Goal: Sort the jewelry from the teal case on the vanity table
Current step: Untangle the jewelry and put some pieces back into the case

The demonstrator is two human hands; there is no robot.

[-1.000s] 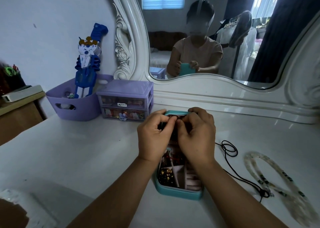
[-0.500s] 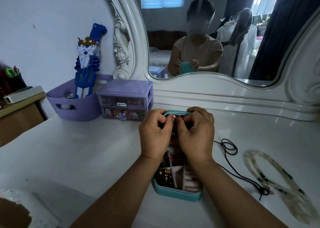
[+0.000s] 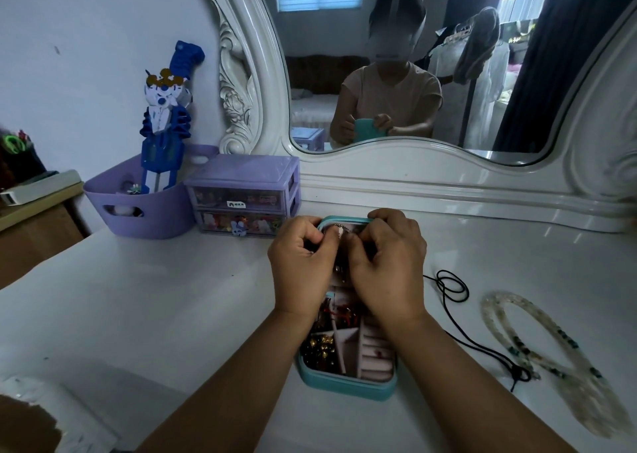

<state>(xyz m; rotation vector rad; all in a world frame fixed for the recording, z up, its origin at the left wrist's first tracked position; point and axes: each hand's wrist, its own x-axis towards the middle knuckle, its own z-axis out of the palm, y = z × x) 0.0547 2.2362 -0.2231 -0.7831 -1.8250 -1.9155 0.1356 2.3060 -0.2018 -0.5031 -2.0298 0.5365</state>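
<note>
On the white vanity table (image 3: 172, 314), each hand (image 3: 303, 263) (image 3: 386, 263) pinches a thin chain (image 3: 339, 228) above the teal case (image 3: 344, 382).

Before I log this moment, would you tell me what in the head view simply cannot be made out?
- The piece the left hand and right hand pinch over the teal case: a bit of thin chain shows, the rest sits behind the fingers.
- The case's far compartments: covered by both hands.
- The contents of the purple drawers: too small and blurred.
- The pale bead necklace: its near end smears towards the frame edge.
</note>
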